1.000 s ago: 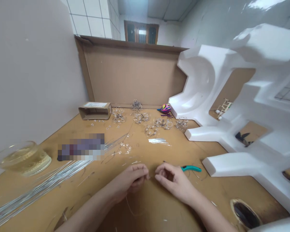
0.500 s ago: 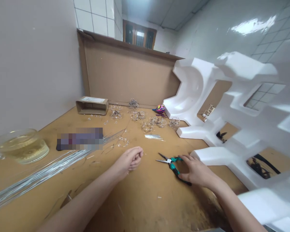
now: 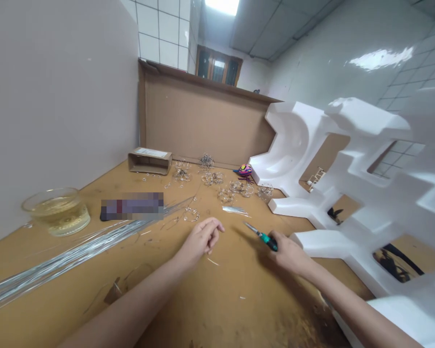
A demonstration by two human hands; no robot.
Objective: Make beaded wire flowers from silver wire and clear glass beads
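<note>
My right hand (image 3: 289, 252) is closed round the teal handles of small pliers (image 3: 261, 234), whose metal jaws point up and to the left above the brown table (image 3: 224, 299). My left hand (image 3: 203, 238) hovers just left of them with its fingers curled together, perhaps pinching a thin wire that I cannot make out. A short wire piece (image 3: 213, 261) lies on the table below the left hand. Clear beads and bent wire bits (image 3: 191, 214) lie just beyond the left hand.
A long bundle of silver wires (image 3: 68, 256) runs across the left. A glass bowl of pale liquid (image 3: 58, 211) stands by the left wall. Several wire-and-bead flowers (image 3: 217, 179), a small cardboard box (image 3: 149, 160) and a colourful toy (image 3: 245, 170) sit at the back. White foam packing (image 3: 348, 193) fills the right.
My right hand left the spot beside my left hand, reached right to the pliers lying on the table, gripped them and lifted them. The view swung upward.
</note>
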